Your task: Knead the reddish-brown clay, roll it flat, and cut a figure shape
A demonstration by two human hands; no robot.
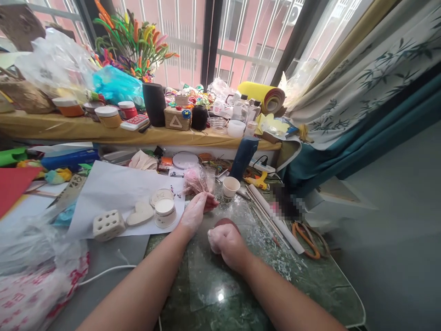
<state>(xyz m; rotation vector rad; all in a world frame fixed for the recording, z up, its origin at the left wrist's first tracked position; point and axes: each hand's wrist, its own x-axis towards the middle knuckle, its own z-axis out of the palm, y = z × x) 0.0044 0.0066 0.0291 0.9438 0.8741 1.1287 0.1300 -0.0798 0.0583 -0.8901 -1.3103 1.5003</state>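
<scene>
A: In the head view, how are the hands held?

B: The left hand [195, 212] is held on edge, its grip spread, with the fingers straight and side by side. The right hand [228, 243] is curled like a loose fist; whether anything is pinched in its grip cannot be told. Both are smeared chalky white.

A: And the brown piece?

B: The rounded, reddish-brown piece [226, 222] is seen just behind the right hand, partly covered by it, over a clear sheet [203, 276].

A: What is set around them?

B: A pink bundle [197, 178] is wrapped in crinkled plastic near a pale cup [230, 187]. On white paper [113, 188], a dimpled die [109, 225], a flat heart [139, 213] and a white-topped tub [165, 214] are laid.

A: And the surface, the room?

B: The green, marbled table [320, 282] is flecked with white scraps [265, 243]. Behind, a cloth-draped ledge [193, 137] is crowded with jars [107, 116] below barred windows [182, 27]; a leaf-patterned curtain [361, 92] is hung at the right.
</scene>
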